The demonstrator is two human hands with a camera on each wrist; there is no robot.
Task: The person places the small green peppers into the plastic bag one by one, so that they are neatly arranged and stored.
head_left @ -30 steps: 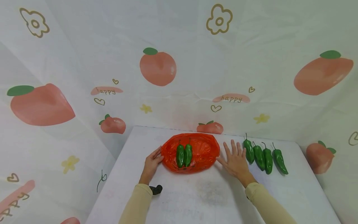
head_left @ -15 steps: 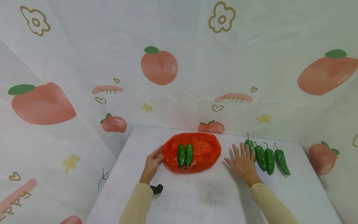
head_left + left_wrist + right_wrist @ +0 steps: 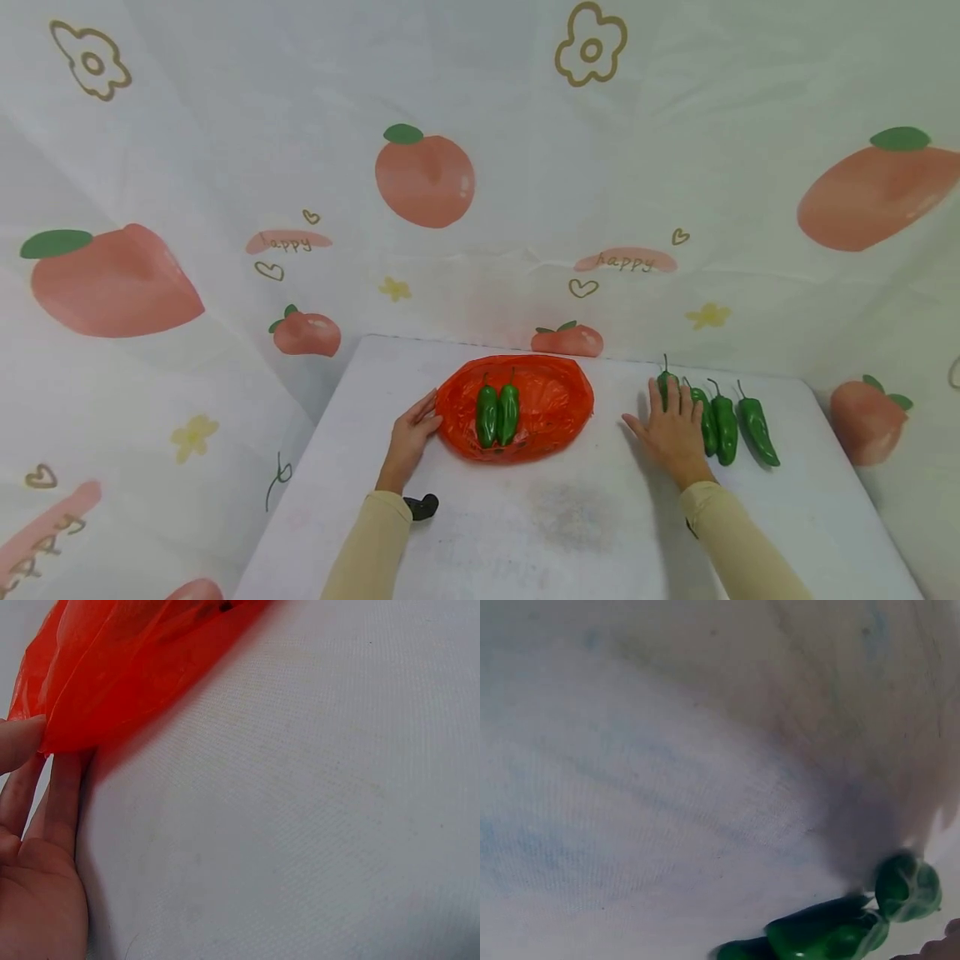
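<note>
A red plastic bag (image 3: 551,408) lies spread out on the white table, with two green peppers (image 3: 487,417) side by side on its left part. My left hand (image 3: 407,442) pinches the bag's left edge; in the left wrist view the thumb (image 3: 21,742) lies on the near side of the red film, with fingers behind it. My right hand (image 3: 675,433) is over the leftmost of several green peppers at the right, its fingers extended and covering much of that pepper (image 3: 664,382). Whether it touches the pepper I cannot tell. Pepper ends (image 3: 907,887) show low in the right wrist view.
More green peppers (image 3: 726,429) lie in a row just right of my right hand. A black rounded object (image 3: 425,507) shows beside the left sleeve. Printed cloth (image 3: 495,292) rises behind the white table (image 3: 525,533) and along its sides.
My right hand has moved right, from beside the bag's right edge to over the leftmost pepper of the row. The left hand has stayed at the bag's edge.
</note>
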